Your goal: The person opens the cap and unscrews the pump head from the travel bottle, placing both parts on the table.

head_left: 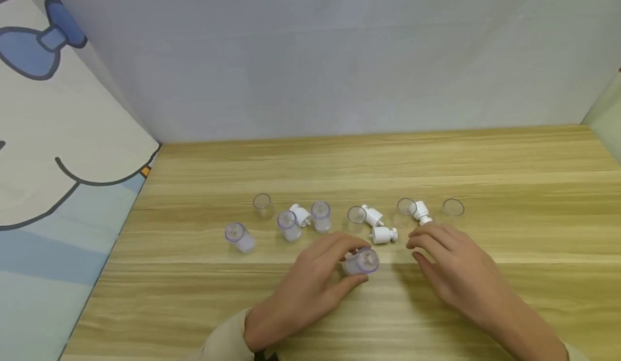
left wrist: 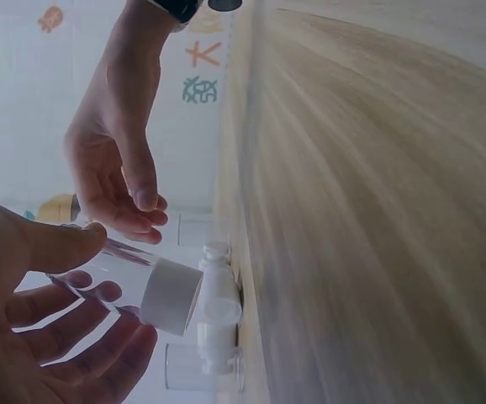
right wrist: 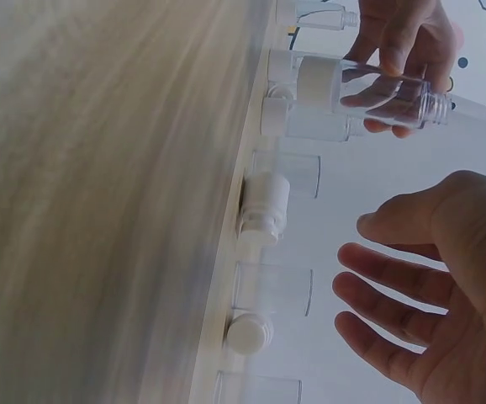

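A clear bottle (head_left: 357, 262) with a white base (left wrist: 171, 296) is gripped in my left hand (head_left: 310, 285), thumb on one side and fingers round the other. In both wrist views it is raised off the table, and its bare threaded neck (right wrist: 435, 109) shows in the right wrist view. My right hand (head_left: 456, 275) hovers to the right with loosely bent fingers, holding nothing. Just beyond it lie white pump tops (head_left: 384, 235) on their sides, one of them (head_left: 421, 212) close to its fingertips.
Three similar bottles (head_left: 240, 237) stand to the left on the wooden table (head_left: 204, 307). Several clear cup-shaped covers (head_left: 357, 215) are spread in a row behind, with another white pump top (head_left: 301, 215) between two bottles. A pale cloth wall (head_left: 339, 81) rises at the back.
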{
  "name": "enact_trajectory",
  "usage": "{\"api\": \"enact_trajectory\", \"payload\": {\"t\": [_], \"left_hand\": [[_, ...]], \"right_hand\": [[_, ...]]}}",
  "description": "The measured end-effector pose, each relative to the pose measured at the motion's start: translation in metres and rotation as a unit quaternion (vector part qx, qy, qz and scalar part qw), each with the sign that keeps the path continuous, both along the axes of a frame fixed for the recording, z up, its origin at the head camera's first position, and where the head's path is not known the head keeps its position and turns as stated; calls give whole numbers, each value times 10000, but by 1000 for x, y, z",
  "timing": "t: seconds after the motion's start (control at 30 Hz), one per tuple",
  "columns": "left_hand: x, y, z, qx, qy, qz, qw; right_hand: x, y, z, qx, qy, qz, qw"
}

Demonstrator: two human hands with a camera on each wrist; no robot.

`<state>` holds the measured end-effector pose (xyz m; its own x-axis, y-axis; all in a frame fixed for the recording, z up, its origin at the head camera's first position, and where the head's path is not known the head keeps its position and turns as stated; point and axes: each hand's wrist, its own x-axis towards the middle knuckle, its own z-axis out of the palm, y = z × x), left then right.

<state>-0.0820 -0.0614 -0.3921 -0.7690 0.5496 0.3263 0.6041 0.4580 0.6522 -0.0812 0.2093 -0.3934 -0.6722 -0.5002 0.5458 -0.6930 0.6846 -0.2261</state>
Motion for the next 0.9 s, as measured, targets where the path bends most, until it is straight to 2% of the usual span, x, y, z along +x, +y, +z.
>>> {"api": "enact_trajectory", "payload": {"t": [0.23,0.47,0.73,0.9], "left_hand": [[-7,15,-2,84,-106,-150,9998],[-13,28,-5,169,5,-245,9996],[-18,37,-7,38,-445,-170,9989],[-21,39,-10,-36,-527,-206,9984]], "right_hand": [[8,5,0,-97,-45,-333,9994],[10,6,1,-90,-58,-364,9993],[13,8,0,-65,-71,-408,9991],[16,9,3,21,-254,-484,9985]]}}
